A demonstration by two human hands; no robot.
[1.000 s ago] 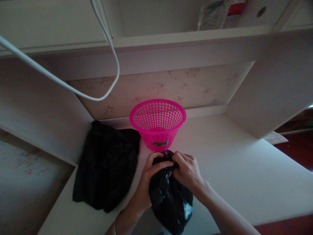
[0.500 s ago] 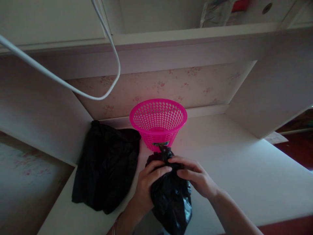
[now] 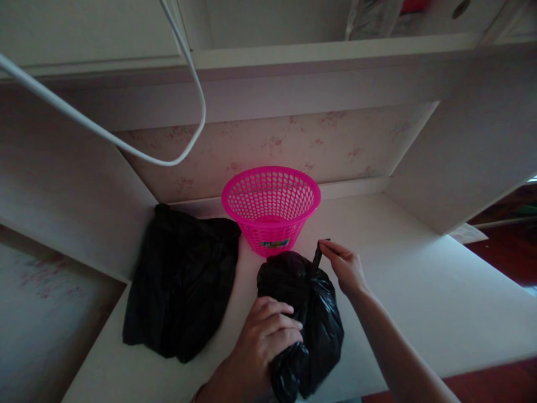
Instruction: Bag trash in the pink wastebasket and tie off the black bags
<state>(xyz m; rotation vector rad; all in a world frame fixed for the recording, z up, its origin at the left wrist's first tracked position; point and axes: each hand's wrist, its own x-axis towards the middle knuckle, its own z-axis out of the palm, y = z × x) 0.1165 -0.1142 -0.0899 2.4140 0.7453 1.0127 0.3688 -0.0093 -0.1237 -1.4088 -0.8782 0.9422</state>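
Left hand: the left hand [image 3: 268, 330] is curled shut over the near side of the small black glossy plastic bag [image 3: 300, 313], fingers wrapped across its lower bulge.
Right hand: the right hand [image 3: 346, 266] is pinched closed on the thin twisted tail of the bag [image 3: 316, 258], drawing it up and toward 1 o'clock.
Bag position: the bag sits on the pale white desk [image 3: 419, 302], near its front edge, at 6 o'clock from the pink perforated plastic basket [image 3: 271, 207] and just short of touching it, as far as I can tell.
Neighbours: a larger limp black plastic bag [image 3: 182, 291] lies flat at 9 o'clock of the small bag, against the side panel; a white cable [image 3: 176, 101] loops overhead.
Risk, tearing: the film looks thin, and a hard pull on the narrow tail could stretch or snap it.
Risk, slipping: the tail is slim and glossy, so the pinch could slide off it.
Risk, falling: the bag's lower end overhangs the front edge of the desk; if the left hand loosened, it could likely roll off.
Risk, basket: the basket looks light, so a nudge from the bag or a knuckle could tip or push it back.
Unclear: what the bag contains cannot be seen.
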